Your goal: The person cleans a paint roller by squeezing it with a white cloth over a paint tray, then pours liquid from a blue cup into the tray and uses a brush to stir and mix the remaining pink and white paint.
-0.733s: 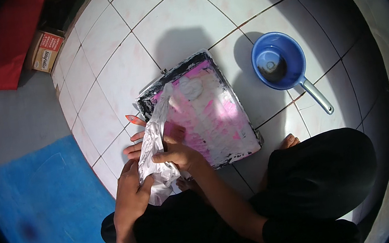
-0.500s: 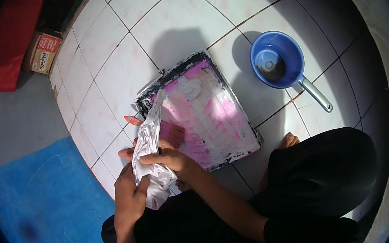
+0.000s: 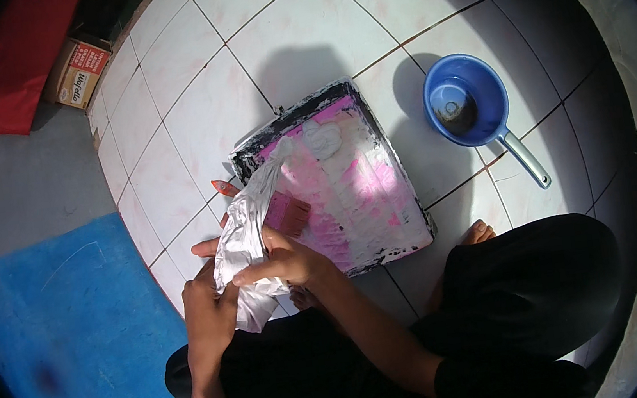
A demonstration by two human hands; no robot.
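Both hands grip a crumpled white plastic bag [image 3: 246, 219], whose narrow twisted end points over the near left side of a paint tray [image 3: 381, 130]. My left hand [image 3: 208, 302] is closed round the bag's lower left side. From the right, my right hand [image 3: 290, 259] wraps the bag, its thumb across the front. The tray has a black, paint-smeared rim and pink and white smears inside. A lump of thick white paste [image 3: 322, 139] lies near its far edge. A wide paintbrush [image 3: 289, 214] rests on the tray's left side, partly hidden behind the bag; its orange handle end sticks out left.
A blue plastic dipper [image 3: 495, 92] with a grey handle stands on the white tiled floor [image 3: 298, 20] right of the tray. Blue-painted surface [image 3: 71, 306] spreads at the left. A cardboard box [image 3: 80, 71] and red cloth [image 3: 9, 69] are at the far left. My bent knees are close below.
The view has shifted slightly, so the tray and dipper appear a little further right. Both hands keep hold of the bag, with the right hand's fingers slightly changed in position.
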